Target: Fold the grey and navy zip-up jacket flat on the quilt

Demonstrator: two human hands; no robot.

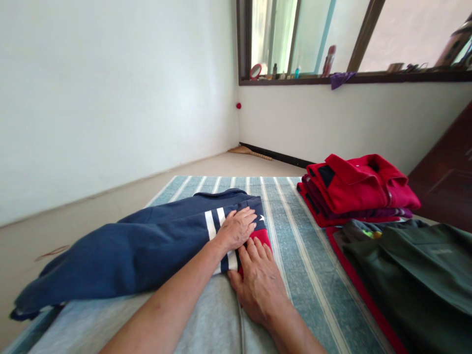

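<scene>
Head view: left hand (236, 228), right hand (258, 285) on one navy garment (140, 246).

No lettering can be read anywhere in your view. The small label on the olive-green garment (440, 250), beyond the right edge of the striped mat (295, 236), is too blurred to make out, as are the bottles (329, 60) on the windowsill (354, 78). You can see only a small white star-like mark (261, 217) on the navy garment (162, 241).
</scene>
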